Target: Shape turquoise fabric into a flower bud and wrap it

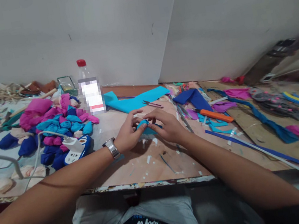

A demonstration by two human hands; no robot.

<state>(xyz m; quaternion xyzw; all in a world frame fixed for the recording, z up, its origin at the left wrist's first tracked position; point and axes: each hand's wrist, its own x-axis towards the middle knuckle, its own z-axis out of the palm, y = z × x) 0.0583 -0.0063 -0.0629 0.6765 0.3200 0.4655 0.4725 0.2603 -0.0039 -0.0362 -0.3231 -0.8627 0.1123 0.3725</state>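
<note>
My left hand (128, 134) and my right hand (166, 125) meet over the middle of the wooden table (135, 164). Both pinch a small rolled piece of light blue fabric (143, 124) between their fingertips. A metal watch (111, 148) sits on my left wrist. Just behind the hands lie small thread snips (151, 104) on a larger sheet of light blue fabric (135, 99).
A heap of pink, blue and navy fabric bundles (53, 125) fills the left, with a white power strip (75, 147) and a plastic bottle (89, 87). To the right lie an orange cutter (216, 115), navy cloth (193, 98), long strips and scraps.
</note>
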